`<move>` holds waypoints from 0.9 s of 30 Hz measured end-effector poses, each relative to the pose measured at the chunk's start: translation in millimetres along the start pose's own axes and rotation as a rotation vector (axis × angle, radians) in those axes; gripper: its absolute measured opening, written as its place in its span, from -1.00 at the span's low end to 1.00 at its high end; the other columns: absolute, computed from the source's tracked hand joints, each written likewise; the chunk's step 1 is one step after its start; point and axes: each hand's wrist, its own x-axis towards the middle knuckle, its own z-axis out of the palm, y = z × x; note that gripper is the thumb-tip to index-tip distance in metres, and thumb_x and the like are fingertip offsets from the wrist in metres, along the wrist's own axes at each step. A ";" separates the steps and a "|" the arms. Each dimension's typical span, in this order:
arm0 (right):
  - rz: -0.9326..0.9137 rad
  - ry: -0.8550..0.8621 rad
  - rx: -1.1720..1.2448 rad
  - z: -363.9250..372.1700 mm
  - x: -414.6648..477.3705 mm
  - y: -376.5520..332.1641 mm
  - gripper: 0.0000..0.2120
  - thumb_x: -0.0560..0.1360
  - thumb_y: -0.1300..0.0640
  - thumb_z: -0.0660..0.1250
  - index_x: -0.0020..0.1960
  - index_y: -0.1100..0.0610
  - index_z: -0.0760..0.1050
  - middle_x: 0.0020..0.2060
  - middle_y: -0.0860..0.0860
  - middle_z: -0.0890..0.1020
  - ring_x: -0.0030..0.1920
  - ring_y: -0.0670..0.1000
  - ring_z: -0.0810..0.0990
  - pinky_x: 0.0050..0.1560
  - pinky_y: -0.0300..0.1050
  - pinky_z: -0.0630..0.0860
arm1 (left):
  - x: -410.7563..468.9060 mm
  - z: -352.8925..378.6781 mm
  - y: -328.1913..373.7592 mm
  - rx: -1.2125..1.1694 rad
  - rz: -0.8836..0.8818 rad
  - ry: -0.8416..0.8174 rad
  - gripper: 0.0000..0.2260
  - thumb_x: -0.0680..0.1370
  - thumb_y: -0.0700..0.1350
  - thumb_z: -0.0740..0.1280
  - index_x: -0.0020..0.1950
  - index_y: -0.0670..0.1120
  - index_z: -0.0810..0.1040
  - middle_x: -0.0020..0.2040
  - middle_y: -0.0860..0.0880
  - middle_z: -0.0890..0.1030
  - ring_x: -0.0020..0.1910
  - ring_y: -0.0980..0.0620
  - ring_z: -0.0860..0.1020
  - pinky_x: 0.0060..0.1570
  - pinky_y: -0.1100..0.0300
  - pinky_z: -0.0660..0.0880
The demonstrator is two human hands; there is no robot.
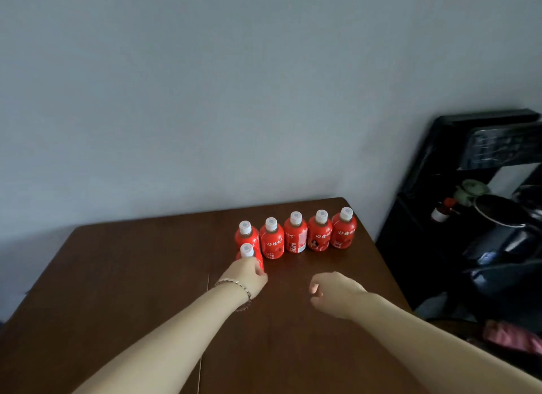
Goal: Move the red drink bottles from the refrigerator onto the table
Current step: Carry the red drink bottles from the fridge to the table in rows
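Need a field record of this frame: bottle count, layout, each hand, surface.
bottle count: six red, white caps, all upright
back row: five bottles side by side near the table's far edge
front bottle: in front of the row's left end
left hand: grips the front bottle low on its body
bracelet: on the left wrist
right hand: fingers loosely curled, holds nothing
table: dark brown wood
black shelf: right of the table, holds dark items

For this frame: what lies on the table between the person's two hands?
Nothing: in the head view, only bare brown table separates the left hand, gripping the front bottle, from the right hand.
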 end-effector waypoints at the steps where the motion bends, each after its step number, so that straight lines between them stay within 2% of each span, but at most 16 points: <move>1: 0.023 0.028 0.005 -1.8 -14.1 -1.1 -0.74 0.53 0.03 0.22 0.21 -0.01 0.47 0.16 -0.03 0.54 0.11 0.02 0.56 0.05 -0.10 0.52 | -15.4 -2.0 4.8 0.055 0.065 -0.032 -0.89 0.55 -0.08 0.20 -0.17 -0.03 0.44 -0.07 -0.05 0.55 -0.02 -0.06 0.58 -0.06 0.15 0.46; 4: 0.107 0.115 -0.006 -0.9 -63.6 -0.9 -0.73 0.53 0.02 0.22 0.22 -0.01 0.46 0.16 -0.02 0.53 0.11 0.03 0.56 0.00 -0.11 0.50 | -53.6 -1.1 18.2 0.173 0.238 -0.104 -0.89 0.55 -0.01 0.21 -0.07 0.00 0.47 -0.07 0.00 0.56 -0.06 -0.01 0.57 -0.02 0.14 0.50; 7: 0.204 0.194 0.001 8.9 -125.5 4.3 -0.71 0.53 0.01 0.22 0.23 0.03 0.46 0.17 -0.01 0.54 0.14 0.05 0.55 0.03 -0.11 0.49 | -92.5 5.4 42.3 0.301 0.437 -0.128 -0.84 0.55 0.02 0.21 0.01 -0.02 0.51 0.03 -0.01 0.58 0.01 -0.01 0.57 0.01 0.11 0.51; 11: 0.389 0.286 0.044 29.1 -229.6 24.4 -0.71 0.53 0.01 0.23 0.22 0.05 0.48 0.14 0.01 0.56 0.12 0.07 0.56 0.08 -0.06 0.53 | -167.8 25.6 96.4 0.459 0.733 -0.153 -0.81 0.58 0.02 0.18 0.09 0.00 0.50 0.07 0.00 0.58 -0.01 -0.01 0.54 -0.08 0.14 0.46; 15: 0.609 0.361 0.083 58.2 -353.0 58.7 -0.70 0.56 0.02 0.19 0.23 0.09 0.50 0.11 0.06 0.60 0.08 0.08 0.58 0.08 -0.06 0.56 | -260.2 68.0 161.0 0.535 1.054 -0.180 -0.79 0.58 -0.01 0.15 0.12 -0.01 0.49 0.11 0.00 0.59 0.07 -0.04 0.56 0.01 0.13 0.47; 17: 0.741 0.394 0.111 79.2 -421.2 77.6 -0.69 0.56 0.02 0.19 0.23 0.12 0.50 0.09 0.08 0.61 0.02 0.07 0.57 -0.04 -0.16 0.53 | -312.6 96.2 193.9 0.576 1.203 -0.198 -0.78 0.58 -0.01 0.16 0.13 -0.03 0.50 0.15 -0.02 0.57 0.13 -0.06 0.54 0.08 0.11 0.45; 19: 0.882 0.440 0.144 105.0 -492.2 94.8 -0.71 0.57 0.04 0.20 0.23 0.11 0.49 0.10 0.08 0.61 0.00 0.06 0.54 -0.19 -0.23 0.40 | -369.6 126.5 224.2 0.596 1.349 -0.235 -0.77 0.58 0.00 0.16 0.13 -0.05 0.50 0.17 -0.04 0.57 0.15 -0.08 0.53 0.11 0.10 0.45; 21: 1.034 0.486 0.187 136.1 -567.5 106.4 -0.71 0.57 0.03 0.21 0.26 0.06 0.46 0.17 0.03 0.57 0.16 0.08 0.52 -0.11 -0.23 0.34 | -432.2 160.1 251.8 0.599 1.474 -0.281 -0.78 0.57 -0.02 0.17 0.11 -0.07 0.51 0.15 -0.07 0.57 0.13 -0.09 0.53 0.09 0.11 0.45; 23: 1.186 0.514 0.224 169.8 -644.4 111.5 -0.70 0.56 0.01 0.21 0.27 0.02 0.45 0.22 0.01 0.54 0.25 0.06 0.48 0.02 -0.17 0.39 | -497.1 197.5 276.2 0.602 1.583 -0.314 -0.77 0.55 -0.05 0.18 0.11 -0.08 0.53 0.15 -0.07 0.58 0.13 -0.10 0.54 0.06 0.15 0.44; 25: 1.327 0.528 0.239 206.4 -723.6 112.8 -0.72 0.55 0.02 0.21 0.24 0.01 0.48 0.21 0.02 0.55 0.24 0.07 0.49 0.10 -0.14 0.43 | -568.7 237.6 296.2 0.606 1.670 -0.355 -0.77 0.53 -0.06 0.17 0.10 -0.07 0.54 0.16 -0.07 0.58 0.14 -0.10 0.54 0.06 0.16 0.45; 27: 1.456 0.529 0.221 242.0 -803.3 110.7 -0.76 0.53 0.05 0.21 0.16 0.04 0.53 0.17 0.04 0.58 0.19 0.09 0.53 0.08 -0.13 0.46 | -645.5 276.4 310.8 0.603 1.752 -0.397 -0.76 0.53 -0.06 0.18 0.09 -0.09 0.56 0.15 -0.08 0.59 0.13 -0.11 0.54 0.04 0.15 0.46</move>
